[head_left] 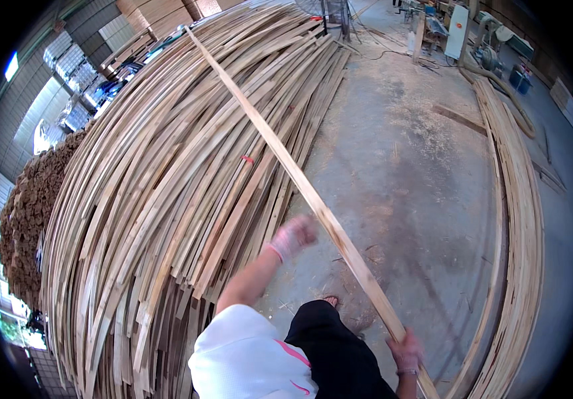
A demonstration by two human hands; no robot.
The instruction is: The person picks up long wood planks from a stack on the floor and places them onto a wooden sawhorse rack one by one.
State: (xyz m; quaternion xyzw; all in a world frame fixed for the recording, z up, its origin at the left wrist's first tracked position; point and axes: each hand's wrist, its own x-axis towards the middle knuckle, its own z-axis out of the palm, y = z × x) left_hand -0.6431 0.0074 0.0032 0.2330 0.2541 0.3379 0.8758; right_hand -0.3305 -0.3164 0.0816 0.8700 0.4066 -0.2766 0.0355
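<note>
I see right hand (406,351) gripping long board (301,183), running forward-left from its fingers; left hand (294,237) blurred beside board, can't tell finger state; blue bucket (519,81) far ahead of right fingers, contents unclear.

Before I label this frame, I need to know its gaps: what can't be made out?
All in the head view:
- Left hand: motion blur smears its fingers, so their pose is unclear.
- Held plank: its near end is cut off by the lower edge; the right hand covers a short stretch of it.
- Pile: upper planks hide most of the lower ones.
- Far machines: too small for fine detail.
</note>
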